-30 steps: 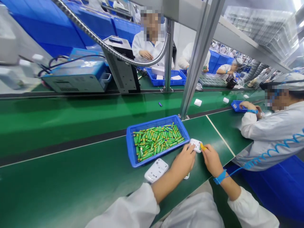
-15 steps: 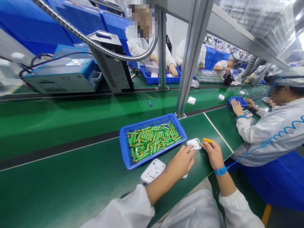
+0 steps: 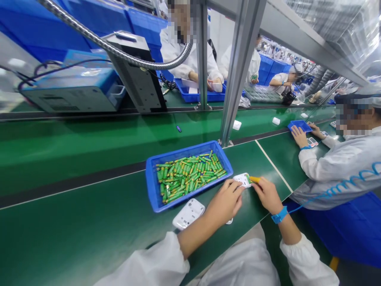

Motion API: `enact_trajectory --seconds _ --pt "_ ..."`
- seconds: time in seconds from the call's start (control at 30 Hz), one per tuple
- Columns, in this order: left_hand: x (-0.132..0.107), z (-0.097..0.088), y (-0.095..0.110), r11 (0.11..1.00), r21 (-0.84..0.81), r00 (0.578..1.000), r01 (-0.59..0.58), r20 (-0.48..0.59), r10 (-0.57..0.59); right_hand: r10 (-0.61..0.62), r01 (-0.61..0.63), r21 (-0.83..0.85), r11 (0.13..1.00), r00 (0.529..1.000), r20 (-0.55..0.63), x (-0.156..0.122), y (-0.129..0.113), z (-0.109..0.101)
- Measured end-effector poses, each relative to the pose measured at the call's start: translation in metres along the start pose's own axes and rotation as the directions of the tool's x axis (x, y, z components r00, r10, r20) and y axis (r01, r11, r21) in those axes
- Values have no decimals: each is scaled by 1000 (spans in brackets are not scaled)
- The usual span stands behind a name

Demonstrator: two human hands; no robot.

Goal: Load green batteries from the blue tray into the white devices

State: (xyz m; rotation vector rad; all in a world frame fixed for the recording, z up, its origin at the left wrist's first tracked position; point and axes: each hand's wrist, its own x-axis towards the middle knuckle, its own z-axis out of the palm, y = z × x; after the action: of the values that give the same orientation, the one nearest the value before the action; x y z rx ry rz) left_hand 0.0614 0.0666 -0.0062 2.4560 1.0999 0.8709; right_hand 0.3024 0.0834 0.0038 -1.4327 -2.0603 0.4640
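Observation:
My left hand [image 3: 226, 201] is closed on a small white plastic housing [image 3: 241, 179], its fingertips on the near left side. A green battery [image 3: 249, 178] shows at the housing's right end. My right hand [image 3: 268, 195], with a blue wrist strap [image 3: 279, 215], pinches a slim yellow tool [image 3: 254, 179] whose end meets that side of the housing; its tip cannot be made out. Behind my left hand stands a blue tray [image 3: 151, 186] full of green and gold batteries [image 3: 190, 174]. Another white housing [image 3: 188, 213] lies by my left forearm, and part of a white piece [image 3: 229, 221] shows under my wrist.
Beyond the bench runs a green belt [image 3: 89, 149] carrying a blue battery [image 3: 178, 128] and several white pieces [image 3: 276, 121]. A metal post [image 3: 238, 75] rises behind the tray. To the right, a co-worker's hand [image 3: 299, 137] rests at a small blue tray [image 3: 293, 126].
My right hand has brought the yellow tool slightly left, against the battery end of the housing. On the belt the blue battery has shifted left. A person opposite has raised a white piece.

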Motion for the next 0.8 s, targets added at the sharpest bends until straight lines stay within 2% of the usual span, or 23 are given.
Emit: enact_trajectory --seconds 0.1,0.2,0.27,0.47,0.6,0.8 --pt "1 -2 1 1000 -14 1000 6 9 -6 54 -53 100 994 999 -8 3 2 -5" --pt "1 -4 1 1000 -19 1000 10 10 -10 168 -137 249 959 980 -106 4 6 -3" --pt "2 -5 1 1000 -26 1000 14 14 -13 196 -142 281 949 965 -176 3 8 5" --pt "2 -6 2 999 -19 999 26 28 -25 70 -35 171 985 976 -205 0 -1 27" --pt "3 -7 3 1000 -13 999 24 44 -24 -26 49 114 992 981 -193 0 -4 23" --pt "2 -6 2 1000 -23 999 15 35 -15 -124 133 76 988 987 -106 3 -3 17"
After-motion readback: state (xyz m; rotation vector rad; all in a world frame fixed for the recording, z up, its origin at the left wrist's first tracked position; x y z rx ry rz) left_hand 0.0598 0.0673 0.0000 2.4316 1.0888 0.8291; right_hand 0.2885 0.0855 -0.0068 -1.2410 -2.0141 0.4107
